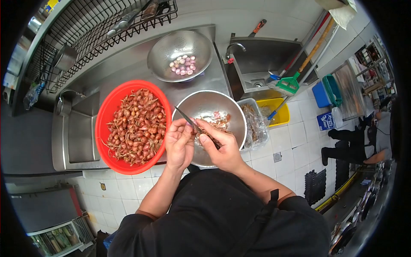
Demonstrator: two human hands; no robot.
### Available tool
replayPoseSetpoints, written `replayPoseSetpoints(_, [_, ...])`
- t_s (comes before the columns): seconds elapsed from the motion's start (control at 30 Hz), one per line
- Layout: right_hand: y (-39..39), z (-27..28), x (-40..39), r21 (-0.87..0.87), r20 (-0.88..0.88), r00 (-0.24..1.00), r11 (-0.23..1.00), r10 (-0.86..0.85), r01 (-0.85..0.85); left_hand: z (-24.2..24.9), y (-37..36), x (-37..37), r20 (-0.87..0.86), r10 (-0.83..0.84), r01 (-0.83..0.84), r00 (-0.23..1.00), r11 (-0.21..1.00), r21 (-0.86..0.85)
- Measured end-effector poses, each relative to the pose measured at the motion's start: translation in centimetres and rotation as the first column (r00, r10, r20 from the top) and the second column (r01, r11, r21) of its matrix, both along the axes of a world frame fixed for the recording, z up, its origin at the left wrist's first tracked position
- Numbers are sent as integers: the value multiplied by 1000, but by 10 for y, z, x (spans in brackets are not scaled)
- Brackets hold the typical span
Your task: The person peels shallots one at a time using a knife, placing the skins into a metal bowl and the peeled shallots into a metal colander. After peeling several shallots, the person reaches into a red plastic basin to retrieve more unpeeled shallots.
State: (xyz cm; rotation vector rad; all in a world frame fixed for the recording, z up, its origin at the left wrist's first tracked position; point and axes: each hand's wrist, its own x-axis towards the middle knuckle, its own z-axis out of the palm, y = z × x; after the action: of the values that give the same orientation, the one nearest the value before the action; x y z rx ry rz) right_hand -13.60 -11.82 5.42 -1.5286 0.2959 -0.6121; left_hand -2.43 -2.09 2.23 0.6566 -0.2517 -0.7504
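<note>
My right hand (222,147) is closed around the handle of a small knife (185,115), its dark blade pointing up and to the left. My left hand (179,143) pinches a shallot, mostly hidden by the fingers, against the blade. Both hands are over the near left part of a large metal bowl (235,113) with shallot skins (219,122) in it. Left of the hands, a red basin (101,124) is heaped with unpeeled shallots (137,124). Behind, a metal colander (165,47) holds several peeled shallots (183,65).
The basin, bowl and colander stand on a steel counter (92,92) between two sinks. A bag of skins (256,128) sits right of the bowl, near a yellow bucket (280,112). A wire rack (92,40) hangs at upper left. Another person (372,141) stands at far right.
</note>
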Motion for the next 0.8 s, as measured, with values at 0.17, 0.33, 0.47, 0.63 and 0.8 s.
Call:
replayPoseSetpoints(0.17, [-4, 0, -3, -173, 22, 1000, 985, -19, 22, 3, 0, -8, 54, -19, 21, 998, 999, -29])
replayPoseSetpoints(0.33, [1, 10, -2, 53, 57, 998, 999, 6, -9, 8, -3, -10, 63, 8, -4, 998, 998, -55])
replayPoseSetpoints(0.47, [-2, 6, 0, -127, 86, 996, 991, -18, 29, 11, -4, -10, 57, 17, -15, 998, 999, -50])
replayPoseSetpoints(0.63, [-2, -5, 0, 58, 27, 999, 997, -44, 42, 1, -4, -5, 50, -2, 4, 999, 1000, -27])
replayPoseSetpoints(0.8, [-24, -10, -5, 260, -100, 993, 961, -67, 91, -3, -3, 0, -17, -55, 55, 998, 998, 3])
